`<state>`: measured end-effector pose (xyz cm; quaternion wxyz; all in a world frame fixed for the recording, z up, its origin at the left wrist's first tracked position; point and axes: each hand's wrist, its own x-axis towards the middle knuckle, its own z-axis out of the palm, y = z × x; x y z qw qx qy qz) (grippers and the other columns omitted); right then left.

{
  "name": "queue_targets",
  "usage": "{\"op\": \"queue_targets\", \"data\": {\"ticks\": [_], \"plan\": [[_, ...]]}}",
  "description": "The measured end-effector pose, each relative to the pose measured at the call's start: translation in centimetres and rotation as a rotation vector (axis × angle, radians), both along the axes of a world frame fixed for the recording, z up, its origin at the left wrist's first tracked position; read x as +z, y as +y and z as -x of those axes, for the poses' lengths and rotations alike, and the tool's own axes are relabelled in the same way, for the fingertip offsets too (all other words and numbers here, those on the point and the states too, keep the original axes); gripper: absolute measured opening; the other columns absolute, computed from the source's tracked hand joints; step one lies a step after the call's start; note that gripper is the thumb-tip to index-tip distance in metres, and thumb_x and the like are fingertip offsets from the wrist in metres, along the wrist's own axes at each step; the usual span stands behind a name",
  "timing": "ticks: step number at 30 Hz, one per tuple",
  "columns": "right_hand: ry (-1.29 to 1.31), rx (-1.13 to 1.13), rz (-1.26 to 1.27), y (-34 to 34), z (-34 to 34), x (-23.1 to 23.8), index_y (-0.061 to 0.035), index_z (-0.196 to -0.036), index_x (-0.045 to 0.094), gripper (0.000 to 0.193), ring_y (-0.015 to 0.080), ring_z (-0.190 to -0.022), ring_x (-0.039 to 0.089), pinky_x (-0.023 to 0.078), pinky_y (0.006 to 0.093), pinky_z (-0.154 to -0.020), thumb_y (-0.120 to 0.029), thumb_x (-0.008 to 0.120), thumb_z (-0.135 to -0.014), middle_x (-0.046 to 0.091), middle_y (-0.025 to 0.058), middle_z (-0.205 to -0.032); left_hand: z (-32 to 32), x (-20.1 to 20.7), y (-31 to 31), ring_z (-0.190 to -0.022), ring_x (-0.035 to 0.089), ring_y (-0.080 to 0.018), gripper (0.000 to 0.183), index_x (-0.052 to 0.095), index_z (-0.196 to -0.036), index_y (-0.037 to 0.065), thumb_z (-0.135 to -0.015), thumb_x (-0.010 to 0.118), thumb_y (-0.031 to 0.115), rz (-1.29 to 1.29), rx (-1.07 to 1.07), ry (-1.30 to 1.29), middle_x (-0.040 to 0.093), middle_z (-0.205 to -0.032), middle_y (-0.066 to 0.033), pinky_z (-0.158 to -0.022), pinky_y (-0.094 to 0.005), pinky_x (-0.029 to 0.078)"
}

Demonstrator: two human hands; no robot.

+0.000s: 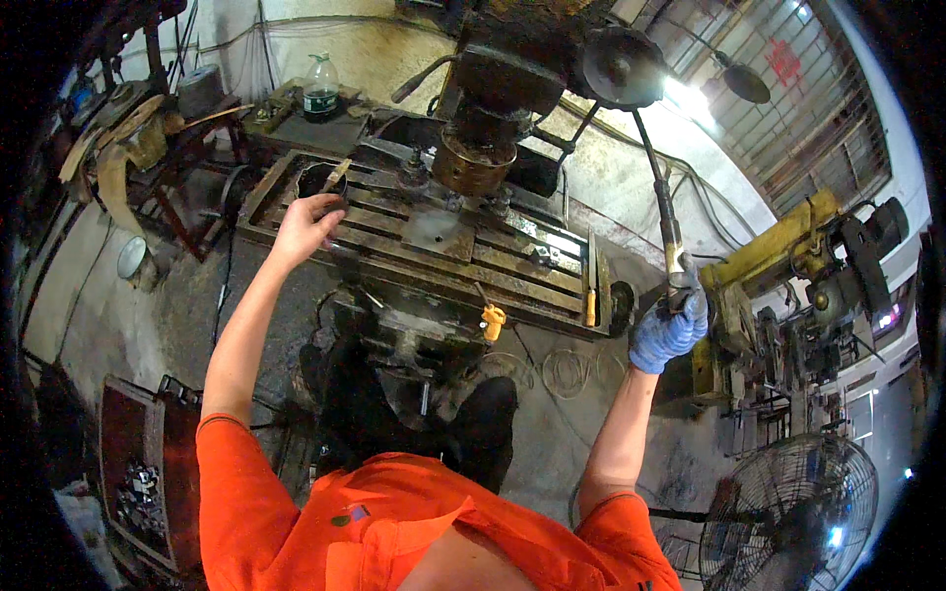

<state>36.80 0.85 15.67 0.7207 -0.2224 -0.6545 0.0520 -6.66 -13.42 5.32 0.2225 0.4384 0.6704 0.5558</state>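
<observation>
My left hand (311, 227), bare, is at the left end of the slotted machine table (384, 231), just in front of a dark open tin (313, 179). A flat brush (338, 174) stands slanted in that tin. The left fingers are bent toward the thumb; whatever they may hold is hidden. My right hand (668, 330), in a blue-grey glove, is closed around the lower end of a long lever (666, 222) slanting down from the machine head. Under the dark spindle head (475, 158), a pale flat plate (437, 229) lies on the table.
A yellow-handled tool (591, 306) lies at the table's right end. A yellow switch box (492, 322) hangs in front. At the lower right is a large fan (793, 517); at left, a metal bucket (136, 261). A plastic bottle (320, 89) stands behind.
</observation>
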Motion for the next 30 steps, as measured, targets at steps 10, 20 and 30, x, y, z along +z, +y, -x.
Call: {"op": "queue_targets", "data": {"ticks": [10, 20, 30], "plan": [[-0.283, -0.297, -0.123, 0.5, -0.6, 1.1, 0.0032, -0.099, 0.062, 0.027, 0.0124, -0.065, 0.049, 0.038, 0.0262, -0.059, -0.012, 0.046, -0.084, 0.062, 0.0054, -0.083, 6.8, 0.0, -13.6, -0.05, 0.052, -0.0116, 0.04, 0.052, -0.111, -0.005, -0.081, 0.061, 0.02, 0.105, 0.13, 0.321, 0.058, -0.066, -0.007, -0.048, -0.0271, 0.044], [-0.214, -0.132, -0.433, 2.3, -3.3, 1.7, 0.0053, -0.097, 0.059, 0.019, 0.0282, -0.095, 0.055, 0.046, 0.0372, -0.085, -0.002, 0.049, -0.083, 0.058, 0.0175, -0.104, 10.7, -2.6, -48.5, -0.054, 0.057, -0.0163, 0.038, 0.056, -0.105, -0.003, -0.076, 0.062, 0.021, 0.598, 0.89, 0.279, 0.061, -0.071, -0.0122, -0.05, -0.0301, 0.046], [0.014, 0.241, -0.012, 3.0, -2.3, 4.3, 0.0096, -0.11, 0.05, 0.038, 0.0326, -0.103, 0.053, 0.042, 0.0416, -0.09, -0.018, 0.038, -0.088, 0.05, 0.0237, -0.117, 7.2, -9.6, -58.2, -0.08, 0.062, -0.0285, 0.047, 0.054, -0.109, 0.003, -0.071, 0.065, 0.029, 1.102, 1.173, 0.025, 0.061, -0.099, -0.0176, -0.069, -0.0392, 0.049]]}}
